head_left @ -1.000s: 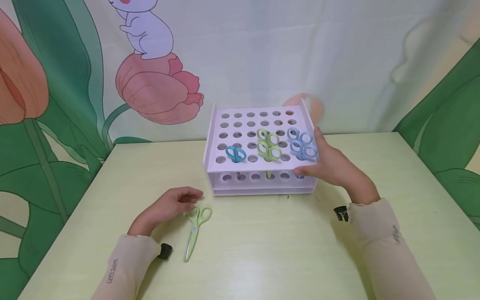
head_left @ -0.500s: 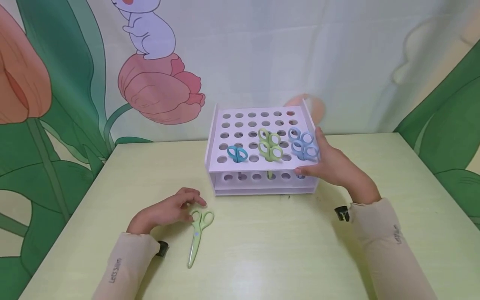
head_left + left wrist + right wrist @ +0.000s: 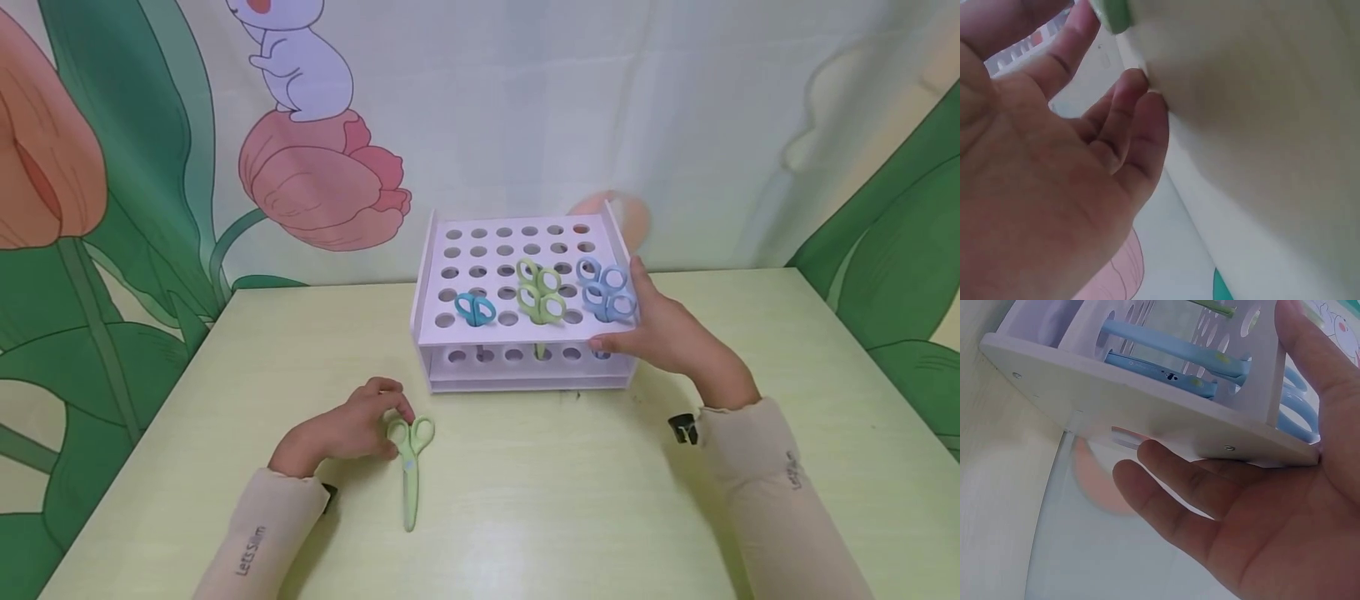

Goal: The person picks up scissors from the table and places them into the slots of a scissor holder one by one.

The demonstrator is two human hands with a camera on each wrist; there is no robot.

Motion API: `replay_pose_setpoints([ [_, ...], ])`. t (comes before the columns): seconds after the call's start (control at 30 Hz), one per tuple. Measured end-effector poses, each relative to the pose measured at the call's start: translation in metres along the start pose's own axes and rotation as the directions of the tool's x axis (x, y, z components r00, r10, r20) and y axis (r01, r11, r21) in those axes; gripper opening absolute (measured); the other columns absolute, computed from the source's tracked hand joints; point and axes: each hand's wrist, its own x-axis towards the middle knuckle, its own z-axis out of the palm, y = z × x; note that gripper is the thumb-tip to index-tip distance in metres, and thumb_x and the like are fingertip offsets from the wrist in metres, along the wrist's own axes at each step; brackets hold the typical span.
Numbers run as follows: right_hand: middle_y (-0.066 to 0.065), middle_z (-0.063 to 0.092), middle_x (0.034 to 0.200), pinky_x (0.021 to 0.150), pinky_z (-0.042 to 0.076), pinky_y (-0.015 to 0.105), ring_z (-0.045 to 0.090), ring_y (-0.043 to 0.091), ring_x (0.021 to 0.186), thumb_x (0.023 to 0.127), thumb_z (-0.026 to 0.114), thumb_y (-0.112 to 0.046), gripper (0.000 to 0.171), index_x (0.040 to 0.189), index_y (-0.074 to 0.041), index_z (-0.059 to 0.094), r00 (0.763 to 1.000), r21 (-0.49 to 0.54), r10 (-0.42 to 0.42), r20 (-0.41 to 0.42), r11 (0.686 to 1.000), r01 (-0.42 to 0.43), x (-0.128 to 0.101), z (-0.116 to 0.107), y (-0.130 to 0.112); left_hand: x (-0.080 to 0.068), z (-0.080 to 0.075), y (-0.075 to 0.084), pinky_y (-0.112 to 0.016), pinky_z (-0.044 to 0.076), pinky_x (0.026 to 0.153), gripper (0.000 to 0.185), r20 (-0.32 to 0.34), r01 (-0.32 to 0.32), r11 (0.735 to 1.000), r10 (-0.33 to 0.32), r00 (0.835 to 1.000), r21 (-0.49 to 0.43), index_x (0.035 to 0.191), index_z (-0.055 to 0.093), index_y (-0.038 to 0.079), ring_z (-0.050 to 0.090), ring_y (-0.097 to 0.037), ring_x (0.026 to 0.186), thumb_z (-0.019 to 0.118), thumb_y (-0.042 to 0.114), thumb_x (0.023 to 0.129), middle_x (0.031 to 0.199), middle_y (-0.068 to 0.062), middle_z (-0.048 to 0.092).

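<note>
Green scissors (image 3: 410, 475) lie on the pale green table (image 3: 525, 483), blades pointing toward me. My left hand (image 3: 367, 421) rests beside them, its fingers curled over one handle ring (image 3: 1113, 12). A white rack (image 3: 517, 250) with many round holes stands at the back of the table. It holds teal scissors (image 3: 474, 309), two green scissors (image 3: 538, 293) and two blue scissors (image 3: 604, 292), handles up. My right hand (image 3: 645, 329) grips the rack's right side wall (image 3: 1147, 406), thumb on the top edge and fingers along the wall. The blue scissors' blades (image 3: 1160, 356) show inside the rack.
A printed curtain with tulips and leaves (image 3: 315, 175) hangs right behind the table. The table's left edge (image 3: 142, 433) and right edge (image 3: 877, 367) are in view. Both arms wear beige sleeves (image 3: 757, 483).
The loose green scissors have turned and slid right, the blade tip swinging toward the middle, with my left hand moving along on the handles. The right hand and rack stay still.
</note>
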Motion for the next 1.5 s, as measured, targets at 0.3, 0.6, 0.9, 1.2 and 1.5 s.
replay_pose_setpoints([
  [0.3, 0.021, 0.045, 0.148, 0.108, 0.034, 0.056, 0.048, 0.036, 0.126, 0.080, 0.085, -0.047, 0.139, 0.156, -0.017, -0.026, 1.000, -0.019, 0.005, -0.003, 1.000, -0.005, -0.001, 0.000, 0.000, 0.007, 0.005, 0.006, -0.045, 0.041, 0.092, 0.029, -0.090, 0.027, 0.996, -0.019, 0.996, 0.084, 0.096, 0.062, 0.012, 0.043, -0.033, 0.114, 0.085, 0.019, 0.081, 0.130, -0.014, 0.045],
  [0.6, 0.021, 0.046, 0.147, 0.107, 0.034, 0.056, 0.048, 0.037, 0.125, 0.078, 0.085, -0.051, 0.140, 0.156, -0.017, -0.026, 1.000, -0.030, 0.003, -0.005, 1.000, -0.003, -0.002, -0.001, 0.002, 0.006, 0.002, 0.010, -0.041, 0.043, 0.088, 0.027, -0.097, 0.032, 0.990, -0.018, 0.995, 0.138, 0.096, 0.061, 0.009, 0.048, -0.028, 0.104, 0.082, 0.020, 0.082, 0.121, -0.012, 0.050],
  [0.9, 0.019, 0.048, 0.145, 0.107, 0.035, 0.056, 0.049, 0.036, 0.125, 0.076, 0.086, -0.052, 0.141, 0.157, -0.019, -0.025, 1.000, -0.020, -0.004, -0.009, 1.000, 0.003, 0.000, -0.001, 0.001, 0.002, -0.015, 0.004, -0.035, 0.045, 0.071, 0.035, -0.208, 0.042, 0.999, -0.035, 0.978, 0.029, 0.104, 0.053, 0.004, 0.052, -0.020, 0.077, 0.078, 0.022, 0.087, 0.094, -0.007, 0.058],
  [1.2, 0.020, 0.048, 0.144, 0.106, 0.034, 0.056, 0.048, 0.036, 0.124, 0.079, 0.085, -0.049, 0.139, 0.156, -0.019, -0.026, 1.000, -0.027, 0.009, -0.010, 1.000, -0.009, 0.000, 0.000, 0.001, 0.001, -0.019, 0.009, -0.039, 0.047, 0.079, 0.037, -0.395, -0.008, 0.996, 0.042, 0.918, 0.086, 0.106, 0.052, 0.009, 0.059, -0.024, 0.089, 0.079, 0.028, 0.089, 0.094, -0.004, 0.062],
  [1.5, 0.019, 0.048, 0.145, 0.106, 0.036, 0.056, 0.049, 0.035, 0.123, 0.076, 0.085, -0.055, 0.141, 0.156, -0.019, -0.026, 1.000, -0.024, 0.001, -0.011, 1.000, -0.001, 0.001, 0.001, 0.002, -0.007, -0.027, 0.016, -0.048, 0.049, 0.094, 0.037, -0.491, -0.147, 0.989, 0.129, 0.862, 0.001, 0.110, 0.050, 0.008, 0.065, -0.030, 0.099, 0.080, 0.017, 0.089, 0.106, -0.008, 0.064],
])
